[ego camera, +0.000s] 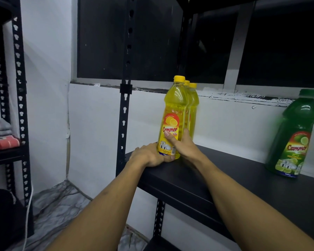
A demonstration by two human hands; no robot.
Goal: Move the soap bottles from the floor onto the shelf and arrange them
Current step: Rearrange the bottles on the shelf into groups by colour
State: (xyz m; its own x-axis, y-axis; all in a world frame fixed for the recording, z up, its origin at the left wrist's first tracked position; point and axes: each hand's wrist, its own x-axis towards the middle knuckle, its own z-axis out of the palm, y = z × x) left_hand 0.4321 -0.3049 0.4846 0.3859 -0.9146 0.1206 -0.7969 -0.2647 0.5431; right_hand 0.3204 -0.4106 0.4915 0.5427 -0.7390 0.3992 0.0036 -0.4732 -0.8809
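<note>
Three yellow soap bottles stand upright in a tight row at the left end of the black shelf (234, 178), one behind the other. The front yellow bottle (172, 113) is held low down by both hands. My left hand (149, 156) grips its base from the left, thumb across the bottom of the label. My right hand (183, 144) wraps its lower body from the right, thumb on the label. The two yellow bottles behind (193, 105) are mostly hidden. A green soap bottle (295, 134) stands upright at the shelf's right end.
A black slotted upright post (124, 113) rises just left of the bottles. Another black rack (20, 98) at the far left holds folded towels (2, 136). A dark window is behind the shelf, and marbled floor (58, 205) shows below.
</note>
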